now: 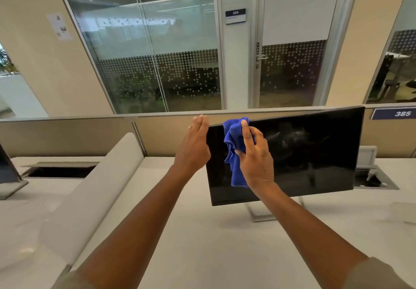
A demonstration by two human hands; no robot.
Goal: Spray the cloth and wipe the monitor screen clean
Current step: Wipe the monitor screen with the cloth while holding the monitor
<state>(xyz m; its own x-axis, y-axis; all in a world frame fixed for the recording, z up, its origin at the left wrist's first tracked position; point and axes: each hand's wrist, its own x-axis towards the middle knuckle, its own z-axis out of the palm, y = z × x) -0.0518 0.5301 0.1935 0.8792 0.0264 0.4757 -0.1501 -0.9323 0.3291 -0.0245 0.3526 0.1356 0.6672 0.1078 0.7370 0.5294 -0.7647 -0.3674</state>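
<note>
**A:** What is on show, counted from the biggest down?

**B:** One white desk [202,243], one glass wall [157,52] with a dotted band behind it, one glass door [292,52] marked PUSH, one beige partition [67,135] along the desk's back edge. Then one black monitor [304,153] on a silver stand [258,212], which serves as the landmark here. Part of a second screen [9,171] sits at the far left of the monitor. Two open cable hatches lie in the desk, one [60,170] well to the monitor's left, one [373,179] just beside its right edge. Two number signs: "030" [235,15] on the glass above the monitor, "385" [403,113] on the partition at its upper right. One blue cloth [234,153].

**B:** The screen is dark, with pale smears right of its centre.

**A:** And the hands?

**B:** Two, both bare. The left hand [193,147] is flat, fingers straight and together, against the monitor's left edge near the top corner; whether the fingertips curl behind it cannot be told. The right hand [254,156] presses the bunched cloth onto the screen's upper left, thumb and fingers curled over the fabric, which hangs down below the palm
</note>
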